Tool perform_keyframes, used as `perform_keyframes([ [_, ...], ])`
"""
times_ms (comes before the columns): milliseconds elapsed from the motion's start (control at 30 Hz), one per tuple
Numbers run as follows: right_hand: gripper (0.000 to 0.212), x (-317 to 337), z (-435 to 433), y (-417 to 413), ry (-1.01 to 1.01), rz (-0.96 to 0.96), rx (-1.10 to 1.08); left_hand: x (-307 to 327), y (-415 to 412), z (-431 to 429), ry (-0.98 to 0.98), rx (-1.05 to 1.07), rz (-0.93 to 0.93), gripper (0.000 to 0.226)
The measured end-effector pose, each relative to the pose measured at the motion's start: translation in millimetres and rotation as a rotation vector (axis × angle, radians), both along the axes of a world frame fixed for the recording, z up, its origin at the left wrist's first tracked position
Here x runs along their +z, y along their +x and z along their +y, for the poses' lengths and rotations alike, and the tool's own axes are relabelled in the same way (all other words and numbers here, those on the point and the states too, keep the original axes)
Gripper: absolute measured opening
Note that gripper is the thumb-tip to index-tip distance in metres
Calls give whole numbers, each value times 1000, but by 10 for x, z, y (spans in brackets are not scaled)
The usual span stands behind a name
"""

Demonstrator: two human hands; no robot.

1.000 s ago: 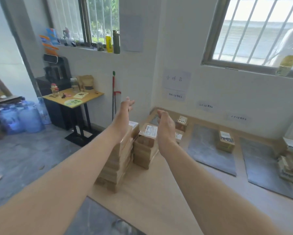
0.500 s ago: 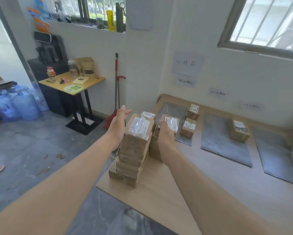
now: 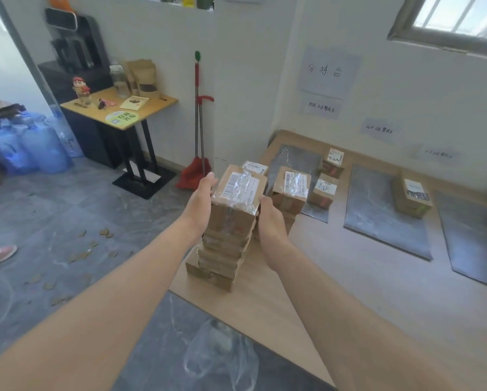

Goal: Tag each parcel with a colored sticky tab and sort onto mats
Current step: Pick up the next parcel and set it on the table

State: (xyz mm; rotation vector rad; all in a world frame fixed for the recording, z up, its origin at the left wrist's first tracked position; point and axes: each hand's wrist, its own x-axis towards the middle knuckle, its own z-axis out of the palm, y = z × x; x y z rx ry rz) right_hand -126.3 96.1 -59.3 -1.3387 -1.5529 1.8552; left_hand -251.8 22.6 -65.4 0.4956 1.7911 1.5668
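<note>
A tall stack of brown cardboard parcels [image 3: 222, 249] stands at the near left corner of the wooden table [image 3: 321, 292]. My left hand [image 3: 201, 201] grips the left side of the top parcel [image 3: 238, 190], which carries a taped white label. My right hand [image 3: 270, 221] grips its right side. A shorter parcel stack [image 3: 291, 187] stands just behind. Three grey mats lie along the wall: the left mat [image 3: 293, 159] holds two small parcels [image 3: 324, 189], the middle mat [image 3: 377, 215] holds one parcel [image 3: 411, 194], and the right mat [image 3: 467, 244] is partly cut off. No sticky tabs are visible.
Paper signs [image 3: 328, 71] hang on the wall above the mats. Left of the table stand a broom and red dustpan [image 3: 197, 153], a small side table [image 3: 121, 108] and blue water bottles [image 3: 30, 148]. A clear plastic bag [image 3: 219, 359] lies on the floor by the table's edge.
The view has dropped and closed in on the stack. Both hands came down from the air and closed on the sides of the top parcel.
</note>
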Motion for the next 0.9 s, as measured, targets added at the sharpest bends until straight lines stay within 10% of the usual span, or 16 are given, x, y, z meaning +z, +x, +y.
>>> perform_keyframes([
  [267,54,32,-44,-38,7,44,-22,-1,33,2,7,35,-42,83],
  [900,38,483,272,697,155,246,-175,652,686,168,133,-112,40,57],
])
